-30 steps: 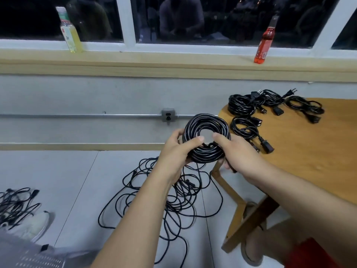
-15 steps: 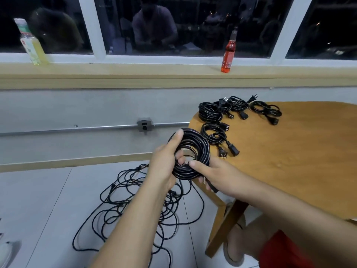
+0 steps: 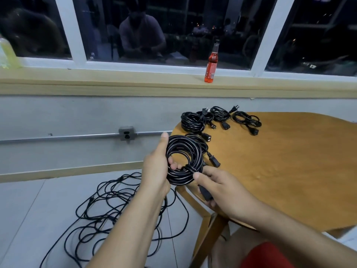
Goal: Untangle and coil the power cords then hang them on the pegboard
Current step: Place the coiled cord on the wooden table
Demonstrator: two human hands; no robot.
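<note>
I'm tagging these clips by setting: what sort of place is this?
Likely an office or workroom at night, not a home: a metal outlet box fed by exposed conduit along the wall, a long row of windows with dark glass, and a plain wooden table.

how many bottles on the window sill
2. A red bottle stands on the sill, right of centre. A yellow bottle, blurred and cut off, is at the far left edge. More could sit out of frame.
</note>
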